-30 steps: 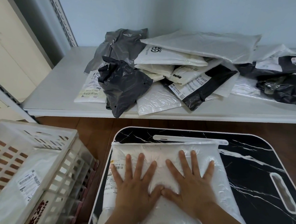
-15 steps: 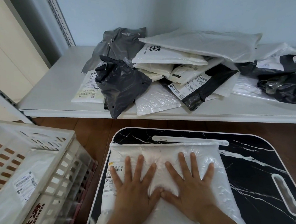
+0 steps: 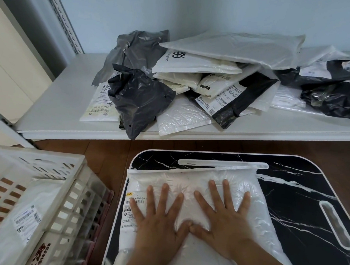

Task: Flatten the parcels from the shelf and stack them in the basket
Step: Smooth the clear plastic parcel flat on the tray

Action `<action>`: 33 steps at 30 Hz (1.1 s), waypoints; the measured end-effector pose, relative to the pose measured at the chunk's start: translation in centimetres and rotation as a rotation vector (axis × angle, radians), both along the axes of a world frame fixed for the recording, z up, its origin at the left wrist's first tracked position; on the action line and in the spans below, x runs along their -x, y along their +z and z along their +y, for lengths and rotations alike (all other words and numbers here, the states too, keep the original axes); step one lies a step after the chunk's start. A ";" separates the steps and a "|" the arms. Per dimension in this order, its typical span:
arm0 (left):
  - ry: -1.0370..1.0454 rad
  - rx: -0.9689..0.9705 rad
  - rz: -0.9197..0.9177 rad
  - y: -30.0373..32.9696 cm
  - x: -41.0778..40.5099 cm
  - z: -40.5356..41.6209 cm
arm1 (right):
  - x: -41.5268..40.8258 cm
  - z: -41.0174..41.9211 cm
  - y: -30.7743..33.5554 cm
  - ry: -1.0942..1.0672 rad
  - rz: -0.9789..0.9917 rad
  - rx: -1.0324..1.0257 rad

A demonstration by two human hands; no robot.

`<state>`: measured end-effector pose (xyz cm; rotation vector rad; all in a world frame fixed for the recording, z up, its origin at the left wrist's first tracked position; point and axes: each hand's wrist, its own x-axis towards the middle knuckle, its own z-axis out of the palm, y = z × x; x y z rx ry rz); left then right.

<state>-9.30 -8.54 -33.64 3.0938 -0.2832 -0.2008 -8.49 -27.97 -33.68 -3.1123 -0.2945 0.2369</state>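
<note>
The basket (image 3: 79,167) ran off the left and bottom edges, and the flat parcel (image 3: 21,215) inside it was only partly seen. Both forearms left the frame at the bottom. The left hand (image 3: 157,231) covered much of the label (image 3: 133,208) on the white parcel (image 3: 248,198), whose near end was cut off. The pile (image 3: 193,82) hid its lower parcels, the black bags (image 3: 336,97) crossed the right edge, and small label print was unreadable

A black marble-patterned tabletop with white rim (image 3: 301,201) is seen over a brown wooden floor (image 3: 99,154), below a pale blue wall (image 3: 197,15).
</note>
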 end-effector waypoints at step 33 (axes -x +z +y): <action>0.056 0.163 0.009 1.6 -2.6 1.2 | -3.0 3.3 2.4 0.095 0.024 -0.167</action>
